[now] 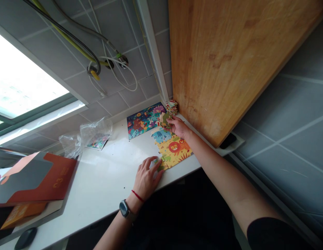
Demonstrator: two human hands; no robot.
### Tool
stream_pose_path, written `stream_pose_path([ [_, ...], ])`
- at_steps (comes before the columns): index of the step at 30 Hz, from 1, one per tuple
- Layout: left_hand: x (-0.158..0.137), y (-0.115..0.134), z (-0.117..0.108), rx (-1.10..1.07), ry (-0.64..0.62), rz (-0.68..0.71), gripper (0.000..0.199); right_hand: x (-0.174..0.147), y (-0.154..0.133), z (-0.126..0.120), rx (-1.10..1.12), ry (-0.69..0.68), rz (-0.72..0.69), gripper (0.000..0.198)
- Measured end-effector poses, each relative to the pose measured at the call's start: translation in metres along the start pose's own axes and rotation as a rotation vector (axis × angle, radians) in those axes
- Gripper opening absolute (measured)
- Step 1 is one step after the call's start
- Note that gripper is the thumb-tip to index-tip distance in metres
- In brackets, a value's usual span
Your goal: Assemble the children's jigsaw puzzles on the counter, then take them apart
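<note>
Left hand (146, 177): I'm seeing it resting at the lower centre of the frame, back upward, fingers curving and thumb standing apart from them, so it is sitting half open; a small green patch is showing at the fingertips, and I can't tell whether they are gripping a piece or only touching one

Right hand (180, 127): it is closing thumb and fingers around a small stack of puzzle pieces (164, 119), just right of centre, above the far edge of the yellow puzzle

Yellow puzzle (175, 148): it is lying flat right of centre, showing lions and a blue elephant, its left edge looking jagged, its lower left corner meeting the left hand

Dark blue puzzle (144, 122): it is lying just beyond the yellow one, near the wall

Pile of pieces (172, 107): it is standing beside the dark blue puzzle's right corner, close to the wooden board (213, 55), which is filling the upper right

White table (104, 187): I'm seeing it bearing the puzzles, with a clear plastic bag (95, 129) partly covering a picture card (99, 141) left of centre

Red box (57, 177): it is sitting at the left edge, above a black mouse (26, 238) in the lower left corner
</note>
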State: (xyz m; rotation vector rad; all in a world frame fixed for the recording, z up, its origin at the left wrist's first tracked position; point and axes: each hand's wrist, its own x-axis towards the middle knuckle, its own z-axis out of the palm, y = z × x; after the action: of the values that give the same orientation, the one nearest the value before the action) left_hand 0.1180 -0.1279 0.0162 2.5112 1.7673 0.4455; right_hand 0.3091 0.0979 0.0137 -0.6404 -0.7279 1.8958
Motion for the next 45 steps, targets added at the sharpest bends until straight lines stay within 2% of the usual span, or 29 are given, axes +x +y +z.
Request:
stream_pose_path([
  [11,0.008,0.004,-0.016,0.084,-0.143,0.021,0.034,0.002,0.001,0.0,0.008,0.005,0.005,0.026],
  [16,0.022,0.014,-0.025,0.152,-0.236,-0.011,0.029,0.002,0.002,-0.001,-0.011,-0.015,-0.002,0.025],
  [25,0.036,0.024,-0.03,0.231,-0.378,0.017,0.026,0.001,0.002,0.0,-0.026,-0.005,-0.001,0.025],
  [30,0.055,0.027,-0.036,0.251,-0.461,0.066,0.015,0.0,0.002,0.0,-0.04,-0.009,0.006,0.024],
  [34,0.066,0.011,-0.041,0.089,-0.464,0.112,0.02,0.0,0.002,0.0,-0.041,-0.008,-0.004,0.023],
  [38,0.078,-0.028,-0.044,-0.236,-0.478,0.07,0.024,-0.001,0.002,0.001,-0.052,-0.008,0.003,0.022],
  [40,0.089,-0.051,-0.043,-0.429,-0.355,-0.057,0.027,-0.002,0.003,0.003,-0.066,-0.022,0.014,0.021],
  [42,0.103,-0.07,-0.04,-0.626,-0.204,-0.247,0.043,-0.004,0.004,0.006,-0.088,-0.049,0.034,0.022],
  [44,0.116,-0.081,-0.034,-0.89,-0.164,-0.428,0.057,-0.006,0.005,0.008,-0.117,-0.086,0.06,0.023],
  [45,0.122,-0.083,-0.031,-0.998,-0.173,-0.468,0.061,-0.008,0.006,0.01,-0.133,-0.107,0.076,0.023],
])
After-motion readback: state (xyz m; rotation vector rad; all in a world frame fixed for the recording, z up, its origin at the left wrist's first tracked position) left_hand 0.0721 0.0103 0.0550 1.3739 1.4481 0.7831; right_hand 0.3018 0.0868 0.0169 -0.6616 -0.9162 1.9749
